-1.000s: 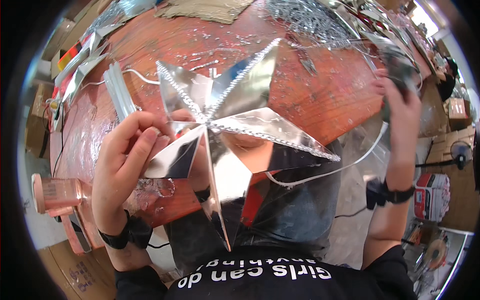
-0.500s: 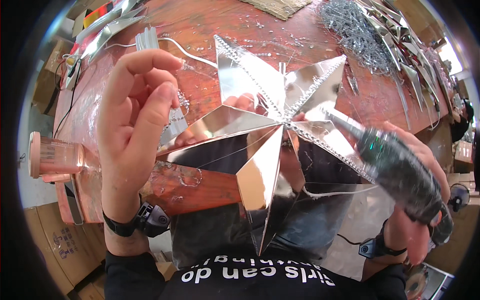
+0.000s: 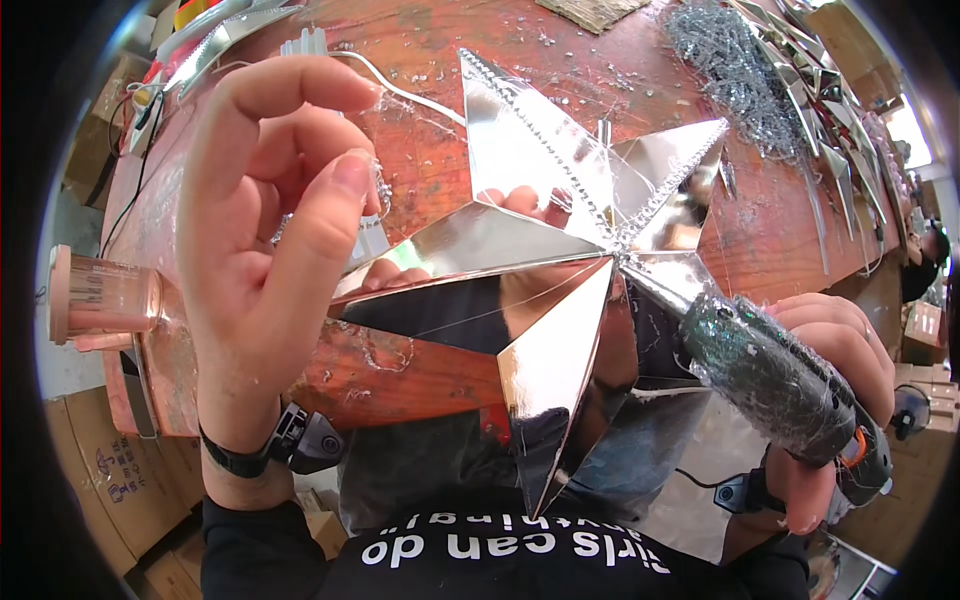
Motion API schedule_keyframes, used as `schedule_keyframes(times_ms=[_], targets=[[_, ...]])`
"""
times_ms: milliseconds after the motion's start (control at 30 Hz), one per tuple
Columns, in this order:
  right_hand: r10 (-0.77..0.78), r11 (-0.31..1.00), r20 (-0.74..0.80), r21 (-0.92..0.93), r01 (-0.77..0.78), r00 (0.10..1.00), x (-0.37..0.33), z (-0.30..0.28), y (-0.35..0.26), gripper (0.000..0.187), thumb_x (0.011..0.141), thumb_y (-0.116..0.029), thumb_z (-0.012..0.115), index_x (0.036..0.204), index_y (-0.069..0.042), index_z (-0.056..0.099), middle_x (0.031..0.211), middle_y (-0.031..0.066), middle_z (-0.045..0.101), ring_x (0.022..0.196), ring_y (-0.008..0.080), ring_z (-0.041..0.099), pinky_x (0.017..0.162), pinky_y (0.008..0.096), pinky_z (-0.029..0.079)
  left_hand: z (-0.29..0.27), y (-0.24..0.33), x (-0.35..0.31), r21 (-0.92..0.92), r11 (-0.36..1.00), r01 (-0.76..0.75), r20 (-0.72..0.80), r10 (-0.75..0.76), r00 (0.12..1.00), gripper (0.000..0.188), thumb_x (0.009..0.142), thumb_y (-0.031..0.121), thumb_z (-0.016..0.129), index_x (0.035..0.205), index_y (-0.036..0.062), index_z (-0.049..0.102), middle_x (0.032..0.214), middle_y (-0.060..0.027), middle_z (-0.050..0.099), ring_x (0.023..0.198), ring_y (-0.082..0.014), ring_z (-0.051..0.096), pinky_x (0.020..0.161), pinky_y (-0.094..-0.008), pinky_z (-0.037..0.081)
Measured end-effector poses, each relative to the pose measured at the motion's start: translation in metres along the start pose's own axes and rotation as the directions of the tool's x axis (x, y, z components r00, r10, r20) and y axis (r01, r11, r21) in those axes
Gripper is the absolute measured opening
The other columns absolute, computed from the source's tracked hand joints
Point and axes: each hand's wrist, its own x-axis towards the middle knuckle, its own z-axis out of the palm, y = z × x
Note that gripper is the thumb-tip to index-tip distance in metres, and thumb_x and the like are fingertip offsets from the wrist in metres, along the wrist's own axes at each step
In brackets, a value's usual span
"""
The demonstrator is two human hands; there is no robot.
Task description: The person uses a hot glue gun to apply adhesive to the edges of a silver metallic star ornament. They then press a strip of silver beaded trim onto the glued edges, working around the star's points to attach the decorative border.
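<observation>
A mirror-silver star [image 3: 560, 350] with raised ridges spans the table's near edge and my lap; silver bead trim [image 3: 537, 135] runs along its upper ridges. My right hand [image 3: 840, 350] grips a dark, glue-strung hot glue gun [image 3: 770, 380]. Its nozzle points at the star's centre, over the lower right arm, and hides that ridge. Left of the star, my left hand [image 3: 270, 210] is raised, its lower fingers curled and index and thumb apart. A bit of silver bead chain [image 3: 382, 188] shows at those curled fingers. Fine glue threads stretch across the star.
A pinkish lidded cup [image 3: 105, 295] lies at the left edge. Tangled silver bead trim [image 3: 725, 75] and a heap of silver star pieces [image 3: 830, 130] fill the far right. Clear glue sticks [image 3: 305, 42] and a white cord [image 3: 400, 90] lie behind my left hand.
The glue gun has dropped from above the right arm of the star to its centre ridge. The star sits further right in view, and my left hand has come up closer.
</observation>
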Motion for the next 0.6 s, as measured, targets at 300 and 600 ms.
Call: schedule_keyframes(times_ms=[300, 600], targets=[[-0.013, 1.0, 0.012, -0.019, 0.013, 1.0, 0.0, -0.001, 0.003, 0.104, 0.05, -0.096, 0.037, 0.072, 0.003, 0.061, 0.067, 0.0112, 0.062, 0.063, 0.0248, 0.061, 0.06, 0.0332, 0.048, 0.001, 0.002, -0.001, 0.012, 1.0, 0.004, 0.019, -0.004, 1.0, 0.027, 0.091, 0.003, 0.045, 0.119, 0.0021, 0.046, 0.079, -0.0016, 0.051, 0.066, -0.0035, 0.04, 0.06, -0.0178, 0.034], [0.135, 0.991, -0.052, 0.019, -0.134, 0.989, -0.005, 0.001, -0.006, 0.091, 0.058, -0.092, 0.042, 0.065, -0.002, 0.055, 0.06, 0.0073, 0.056, 0.054, 0.021, 0.054, 0.057, 0.0312, 0.043, 0.001, -0.002, 0.0, 0.006, 0.999, -0.035, 0.023, 0.035, 0.999, 0.027, 0.092, 0.004, 0.045, 0.119, 0.0013, 0.046, 0.079, -0.0016, 0.051, 0.066, -0.0033, 0.04, 0.06, -0.0175, 0.033]])
